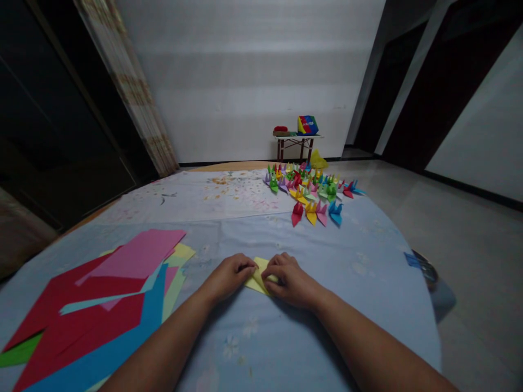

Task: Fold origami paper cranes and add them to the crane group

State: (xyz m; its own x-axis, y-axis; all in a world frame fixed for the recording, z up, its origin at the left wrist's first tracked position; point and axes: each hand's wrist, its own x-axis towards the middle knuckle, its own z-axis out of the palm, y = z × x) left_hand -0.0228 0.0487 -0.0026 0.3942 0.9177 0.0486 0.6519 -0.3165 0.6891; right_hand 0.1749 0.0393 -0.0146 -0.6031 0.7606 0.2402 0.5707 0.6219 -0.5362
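A small folded piece of yellow paper lies on the table in front of me, between my two hands. My left hand pinches its left edge, thumb and fingers closed together. My right hand has its fingers bent over the right part and grips it there. Part of the paper is hidden under the right fingers, so its full folded shape cannot be made out.
Loose coloured sheets, among them a pink sheet, a red sheet and a blue sheet, overlap at the left. Many folded paper cranes stand at the far right of the round table. Behind is a small side table.
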